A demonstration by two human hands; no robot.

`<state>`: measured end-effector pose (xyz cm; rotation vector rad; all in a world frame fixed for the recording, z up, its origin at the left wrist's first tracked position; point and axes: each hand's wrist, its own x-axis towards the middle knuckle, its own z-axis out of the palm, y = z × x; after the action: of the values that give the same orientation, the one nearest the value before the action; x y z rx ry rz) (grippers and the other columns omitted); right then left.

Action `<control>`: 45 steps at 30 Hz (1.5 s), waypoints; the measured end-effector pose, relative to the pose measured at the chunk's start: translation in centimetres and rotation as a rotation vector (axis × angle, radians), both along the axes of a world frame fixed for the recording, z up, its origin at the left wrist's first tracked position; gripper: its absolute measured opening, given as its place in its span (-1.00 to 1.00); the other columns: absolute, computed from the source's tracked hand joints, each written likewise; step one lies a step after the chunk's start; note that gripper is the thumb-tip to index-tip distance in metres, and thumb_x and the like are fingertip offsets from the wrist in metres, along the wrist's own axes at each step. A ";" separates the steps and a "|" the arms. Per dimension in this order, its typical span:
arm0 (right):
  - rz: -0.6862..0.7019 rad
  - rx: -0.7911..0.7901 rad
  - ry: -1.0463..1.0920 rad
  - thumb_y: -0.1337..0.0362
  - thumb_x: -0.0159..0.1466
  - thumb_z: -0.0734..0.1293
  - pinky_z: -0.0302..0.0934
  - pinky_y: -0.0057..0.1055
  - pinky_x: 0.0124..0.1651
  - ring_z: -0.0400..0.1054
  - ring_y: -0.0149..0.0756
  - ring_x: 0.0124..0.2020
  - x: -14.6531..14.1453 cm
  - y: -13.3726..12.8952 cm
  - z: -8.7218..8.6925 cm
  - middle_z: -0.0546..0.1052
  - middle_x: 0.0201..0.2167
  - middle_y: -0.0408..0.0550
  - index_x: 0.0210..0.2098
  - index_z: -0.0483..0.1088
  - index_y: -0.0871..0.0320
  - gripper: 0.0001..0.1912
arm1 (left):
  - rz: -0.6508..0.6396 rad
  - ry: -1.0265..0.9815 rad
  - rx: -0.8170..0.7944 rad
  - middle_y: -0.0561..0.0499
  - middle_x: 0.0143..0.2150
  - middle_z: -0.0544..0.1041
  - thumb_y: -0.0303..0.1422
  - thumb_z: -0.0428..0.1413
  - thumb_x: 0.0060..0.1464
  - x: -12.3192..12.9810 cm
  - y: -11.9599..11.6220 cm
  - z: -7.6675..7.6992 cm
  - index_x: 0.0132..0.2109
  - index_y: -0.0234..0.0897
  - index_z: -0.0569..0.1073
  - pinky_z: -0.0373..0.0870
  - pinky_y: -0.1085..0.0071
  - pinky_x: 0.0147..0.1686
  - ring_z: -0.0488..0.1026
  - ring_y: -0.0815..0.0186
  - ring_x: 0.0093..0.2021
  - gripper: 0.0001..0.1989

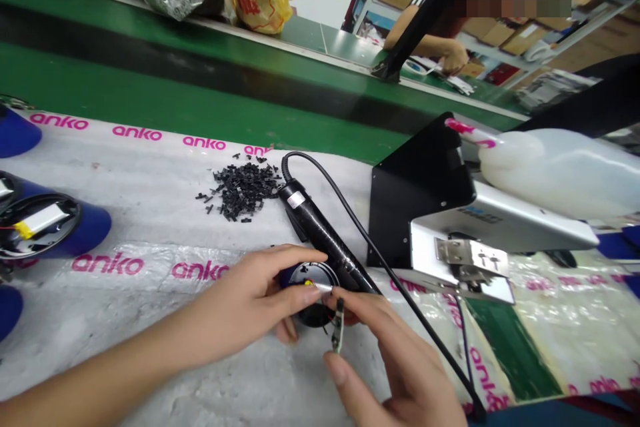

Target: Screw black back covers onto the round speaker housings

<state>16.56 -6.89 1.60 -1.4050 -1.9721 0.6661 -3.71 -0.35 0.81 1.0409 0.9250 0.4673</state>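
Observation:
My left hand (270,297) is wrapped round a small round housing (316,315) with a black rim and a blue side. Its thumb presses near a silvery battery with yellow tape at the housing's opening. A small green circuit board (339,330) is pinched between the thumb and fingers of my right hand (400,353), just beside the housing. Right behind both hands lies a black electric screwdriver (325,233) with a cord. Fingers cover much of the housing and the battery.
Several small black T-shaped parts (245,190) lie heaped beyond my left hand. More blue housings (93,227) stand at left, one with a white battery. At right are a black and silver machine (425,193) and a translucent bottle (560,163). Across the bench, a co-worker's hand (453,57) handles something white.

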 end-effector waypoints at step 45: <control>0.275 0.102 -0.264 0.40 0.34 0.35 0.38 -0.39 -0.01 0.35 -0.32 -0.06 0.2 4.1 2.2 0.49 -0.07 -0.06 0.09 0.37 0.13 -0.67 | -0.009 -0.063 -0.023 0.10 -0.33 0.63 -0.24 0.11 0.27 0.0 -0.6 -0.3 0.27 -0.06 0.38 0.57 0.41 -0.33 0.61 0.32 -0.43 -0.55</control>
<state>16.74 -2.81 3.75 -1.2223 -2.4006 0.5100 -3.71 -0.95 0.47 1.0036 0.8680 0.4776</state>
